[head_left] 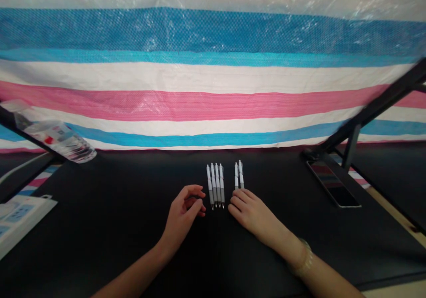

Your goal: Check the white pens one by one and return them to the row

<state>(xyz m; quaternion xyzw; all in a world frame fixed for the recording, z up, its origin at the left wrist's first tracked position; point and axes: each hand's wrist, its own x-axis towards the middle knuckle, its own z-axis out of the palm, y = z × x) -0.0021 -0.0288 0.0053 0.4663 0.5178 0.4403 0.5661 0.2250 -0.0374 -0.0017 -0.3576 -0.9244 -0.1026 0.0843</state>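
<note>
Several white click pens with grey grips (216, 185) lie side by side on the black tabletop (133, 253), their tips toward me. Just left of that row is my left hand (187, 207), its fingers curved and apart with nothing between them. Two more white pens (238, 174) lie a short gap to the right. Over their lower ends rests my right hand (248, 207), its fingers bent and close together, so the tips of these two pens are hidden. A beaded bracelet (304, 259) circles my right wrist.
A phone (333, 185) lies at the right by a black metal support (369, 111). On the left are a tilted clear plastic bottle (63, 140) and a white box-like item with blue markings (20, 220). A striped plastic sheet (213, 105) hangs behind the table.
</note>
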